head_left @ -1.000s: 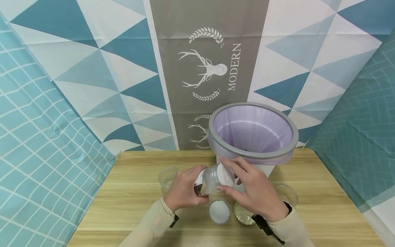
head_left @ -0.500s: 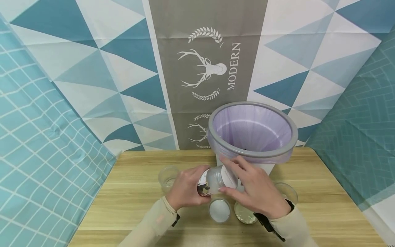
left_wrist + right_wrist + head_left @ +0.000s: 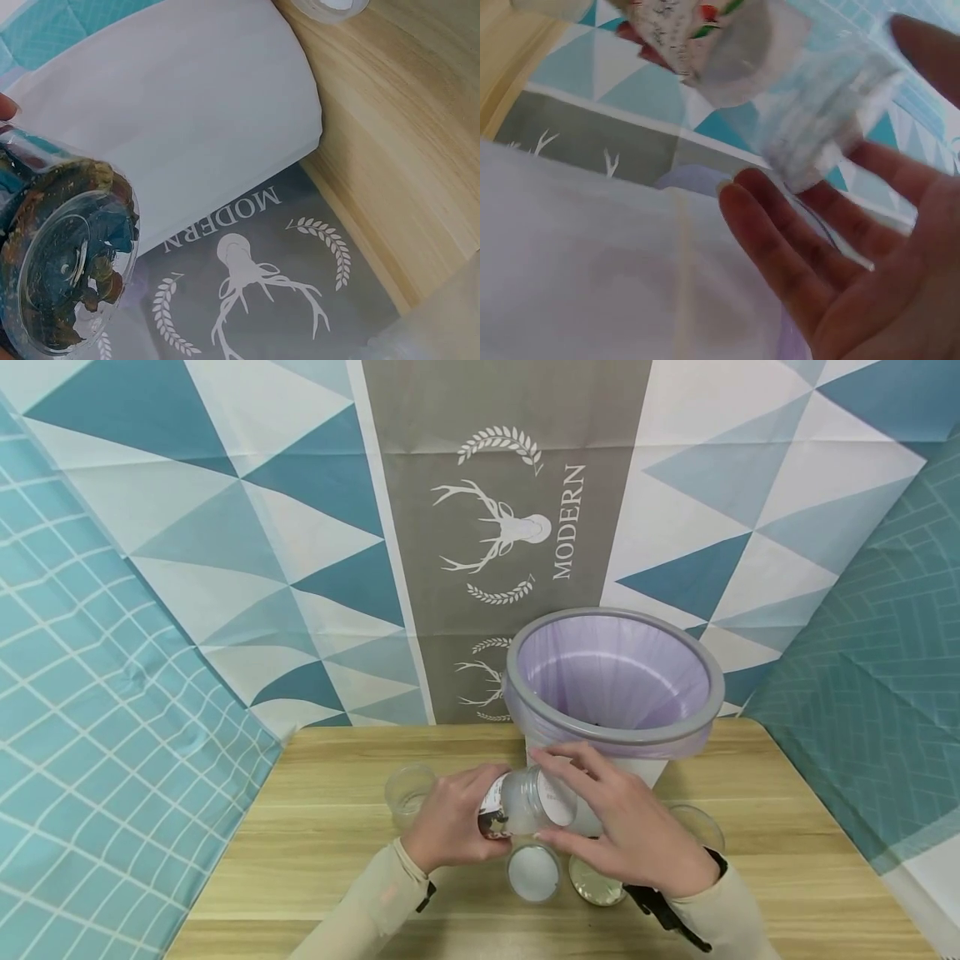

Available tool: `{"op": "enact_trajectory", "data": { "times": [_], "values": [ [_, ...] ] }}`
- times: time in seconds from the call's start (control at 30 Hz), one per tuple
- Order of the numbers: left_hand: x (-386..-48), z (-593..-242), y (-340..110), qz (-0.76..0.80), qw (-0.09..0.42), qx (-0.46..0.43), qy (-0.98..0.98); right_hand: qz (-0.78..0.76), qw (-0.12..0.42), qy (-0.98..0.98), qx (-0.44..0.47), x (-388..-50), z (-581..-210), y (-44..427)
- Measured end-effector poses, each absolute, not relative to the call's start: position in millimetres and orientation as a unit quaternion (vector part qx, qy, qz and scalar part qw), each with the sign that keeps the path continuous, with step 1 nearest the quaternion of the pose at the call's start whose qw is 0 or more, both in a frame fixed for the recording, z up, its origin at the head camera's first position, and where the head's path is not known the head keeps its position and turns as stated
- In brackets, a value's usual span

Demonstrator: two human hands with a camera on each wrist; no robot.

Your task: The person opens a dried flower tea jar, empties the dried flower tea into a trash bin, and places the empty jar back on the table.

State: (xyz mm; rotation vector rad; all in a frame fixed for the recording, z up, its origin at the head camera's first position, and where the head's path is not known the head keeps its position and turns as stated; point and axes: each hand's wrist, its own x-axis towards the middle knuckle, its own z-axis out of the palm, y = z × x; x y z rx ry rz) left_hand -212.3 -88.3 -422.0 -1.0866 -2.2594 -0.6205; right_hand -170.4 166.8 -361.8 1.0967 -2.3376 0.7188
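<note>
My left hand point(image 3: 453, 822) grips a clear plastic jar point(image 3: 517, 806) with a printed label, tipped on its side, its lid end to the right. Brownish pieces show through the jar's base point(image 3: 75, 262) in the left wrist view. About the lid point(image 3: 557, 797), which has a white round top, lie the spread fingers of my right hand point(image 3: 637, 822). The lid end is blurred in the right wrist view, where the right thumb point(image 3: 930, 56) stands apart from it and the other fingers reach its lower edge. Whether they touch it I cannot tell.
Behind the hands stands a white bin with a purple liner and grey rim point(image 3: 716, 693). A small round container with white contents point(image 3: 534, 872) and a gold-coloured round one point(image 3: 596, 889) sit in front. A clear cup point(image 3: 408, 785) is left, another clear round container point(image 3: 701, 827) right.
The jar has shifted slightly to the right in my left hand's grip. My right fingers have spread around the lid, with the thumb lower and off the lid's face.
</note>
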Motion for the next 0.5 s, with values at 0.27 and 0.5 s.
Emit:
{"op": "enact_trajectory", "data": {
  "times": [0.27,0.5],
  "values": [
    [-212.4,-422.3,-89.2,-0.219,0.278,-0.409,-0.841,0.281,0.222,-0.853,0.378,-170.5,-364.7,163.1],
    [-211.6,-421.2,-90.0,-0.219,0.275,-0.418,-0.838,0.289,0.191,-0.841,0.416,-171.1,-359.2,168.4]
  ]
}}
